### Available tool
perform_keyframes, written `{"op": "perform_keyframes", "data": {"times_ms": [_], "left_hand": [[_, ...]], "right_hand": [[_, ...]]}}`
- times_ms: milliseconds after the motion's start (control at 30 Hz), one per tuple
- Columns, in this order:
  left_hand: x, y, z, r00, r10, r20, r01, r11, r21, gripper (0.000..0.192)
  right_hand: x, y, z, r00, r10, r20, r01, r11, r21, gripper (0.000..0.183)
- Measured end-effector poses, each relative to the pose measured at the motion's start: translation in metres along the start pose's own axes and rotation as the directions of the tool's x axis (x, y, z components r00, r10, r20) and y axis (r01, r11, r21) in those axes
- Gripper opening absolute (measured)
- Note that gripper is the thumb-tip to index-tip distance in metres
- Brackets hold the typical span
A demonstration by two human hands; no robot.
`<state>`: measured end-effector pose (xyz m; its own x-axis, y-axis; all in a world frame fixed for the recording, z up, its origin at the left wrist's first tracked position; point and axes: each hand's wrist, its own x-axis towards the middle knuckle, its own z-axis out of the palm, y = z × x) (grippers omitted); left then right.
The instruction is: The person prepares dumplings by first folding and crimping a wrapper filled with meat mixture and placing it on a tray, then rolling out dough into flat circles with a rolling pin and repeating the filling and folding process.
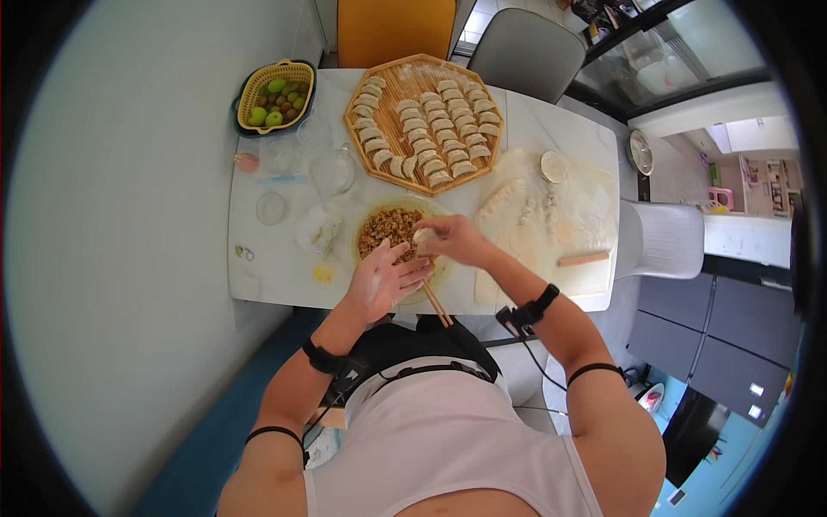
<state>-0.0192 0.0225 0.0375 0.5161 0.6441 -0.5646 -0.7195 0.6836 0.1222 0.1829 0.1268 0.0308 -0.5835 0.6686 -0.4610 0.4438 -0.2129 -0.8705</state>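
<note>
Pinched in the fingers of my right hand [455, 239] is a small pale piece of dough, seemingly a folded dumpling [423, 237]. Palm up and with fingers spread, my left hand [381, 281] is empty and has flour on it. Both hands are above a glass bowl [362, 220] of chopped brown filling [391, 225]. A pair of wooden chopsticks [438, 304] leans out over the bowl's near side. Beyond the bowl, rows of crescent dumplings [446, 136] lie on an octagonal bamboo tray [394, 71].
On the right, a floured mat [581, 194] carries dough pieces [549, 210], round wrappers [553, 167] and a rolling pin [583, 259]. A glass pitcher [333, 171], a plastic bag [318, 231] and a yellow fruit basket [284, 63] stand left. Chairs [526, 52] border the table.
</note>
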Motion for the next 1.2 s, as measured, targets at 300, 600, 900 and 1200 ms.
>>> {"op": "perform_keyframes", "data": {"times_ms": [300, 600, 900, 1200], "left_hand": [[0.0, 0.004, -0.04, 0.959, 0.186, -0.214, -0.2, 0.979, -0.046, 0.042], [-0.013, -0.008, -0.052, 0.923, 0.248, -0.294, -0.291, 0.95, -0.113, 0.037], [-0.033, -0.021, -0.064, 0.877, 0.276, -0.393, -0.346, 0.931, -0.119, 0.039], [-0.041, -0.026, -0.074, 0.84, 0.333, -0.427, -0.415, 0.903, -0.112, 0.04]], "right_hand": [[0.161, 0.086, -0.103, 0.978, 0.158, -0.135, -0.167, 0.984, -0.057, 0.04], [0.289, 0.058, -0.118, 0.978, -0.206, 0.043, 0.202, 0.868, -0.454, 0.04], [0.374, 0.034, -0.172, 0.955, -0.232, -0.185, 0.087, 0.815, -0.573, 0.043], [0.396, 0.025, -0.156, 0.985, -0.17, -0.035, 0.068, 0.561, -0.825, 0.034]]}}
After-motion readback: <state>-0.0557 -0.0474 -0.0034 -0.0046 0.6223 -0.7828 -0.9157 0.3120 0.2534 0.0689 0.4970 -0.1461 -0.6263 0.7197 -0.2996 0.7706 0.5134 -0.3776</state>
